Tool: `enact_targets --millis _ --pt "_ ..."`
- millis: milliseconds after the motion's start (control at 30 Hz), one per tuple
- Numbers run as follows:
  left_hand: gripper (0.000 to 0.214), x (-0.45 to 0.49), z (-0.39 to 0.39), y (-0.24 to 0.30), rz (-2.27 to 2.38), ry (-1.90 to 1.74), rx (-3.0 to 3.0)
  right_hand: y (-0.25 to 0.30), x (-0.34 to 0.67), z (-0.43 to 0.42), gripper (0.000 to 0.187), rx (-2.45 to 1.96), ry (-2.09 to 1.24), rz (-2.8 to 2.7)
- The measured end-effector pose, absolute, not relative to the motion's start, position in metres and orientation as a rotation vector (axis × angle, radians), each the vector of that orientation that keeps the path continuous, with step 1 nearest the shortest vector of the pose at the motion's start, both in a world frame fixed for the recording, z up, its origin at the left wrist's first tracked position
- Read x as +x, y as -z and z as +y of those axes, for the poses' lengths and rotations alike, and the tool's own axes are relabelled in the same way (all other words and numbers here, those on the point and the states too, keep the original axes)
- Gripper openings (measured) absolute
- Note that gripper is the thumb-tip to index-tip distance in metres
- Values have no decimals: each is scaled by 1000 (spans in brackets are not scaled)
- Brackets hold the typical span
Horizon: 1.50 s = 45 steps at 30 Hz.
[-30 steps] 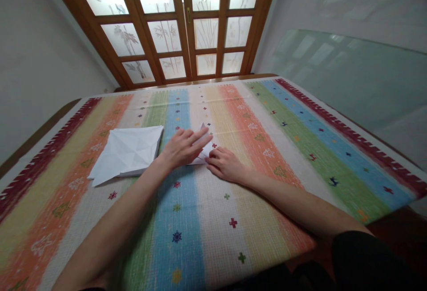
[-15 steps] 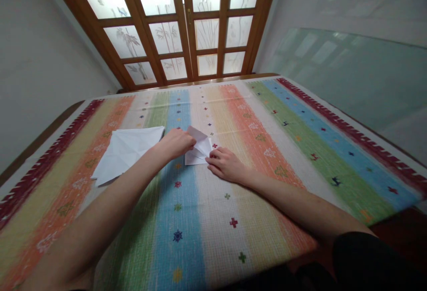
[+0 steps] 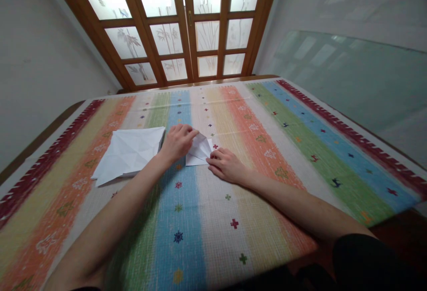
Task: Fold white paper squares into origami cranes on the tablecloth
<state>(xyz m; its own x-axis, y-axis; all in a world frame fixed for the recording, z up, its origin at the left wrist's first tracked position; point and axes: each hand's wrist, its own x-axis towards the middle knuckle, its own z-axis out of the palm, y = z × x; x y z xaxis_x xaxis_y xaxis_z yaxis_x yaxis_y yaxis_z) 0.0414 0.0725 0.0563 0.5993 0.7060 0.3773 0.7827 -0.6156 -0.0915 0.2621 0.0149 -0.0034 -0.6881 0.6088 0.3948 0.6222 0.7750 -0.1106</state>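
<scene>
A small folded sheet of white paper (image 3: 199, 149) lies on the striped tablecloth between my two hands. My left hand (image 3: 179, 141) is closed on the paper's upper left part, thumb and fingers pinched together at a flap. At the paper's right corner, my right hand (image 3: 227, 165) rests on the cloth with its fingers curled and pinching the edge. Left of my left hand sits a stack of creased white paper sheets (image 3: 130, 151), partly fanned at the lower corner. My left hand hides some of the folded paper's left side.
The striped tablecloth (image 3: 213, 211) covers the whole table. Wooden doors with frosted glass panes (image 3: 173, 37) stand beyond the far edge. A pale glass panel (image 3: 350, 73) leans along the right wall, and a plain wall (image 3: 43, 37) rises at left.
My left hand has turned and shifted slightly, and the raised paper flap it holds has come lower and flatter. My right hand has stayed at the right corner.
</scene>
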Motion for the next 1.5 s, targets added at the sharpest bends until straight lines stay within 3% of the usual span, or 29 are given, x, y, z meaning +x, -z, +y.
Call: enact_targets --millis 167,500,600,667,933,1500 --pt "58 41 72 -34 -1345 929 -2468 3 262 15 24 -933 34 -2551" --pt "58 49 72 -36 -1966 1607 -2135 5 262 15 24 -924 42 -2540" --pt "30 55 69 -38 -2106 1613 -2141 4 263 15 25 -932 37 -2547" --pt "23 59 67 -38 -2145 1557 -2148 4 263 15 25 -936 33 -2555" --pt "23 63 70 -25 -2102 1491 -2173 2 262 14 24 -945 4 -2561" --pt "23 67 80 -25 -2169 2100 -2126 2 262 15 25 -942 34 -2567"
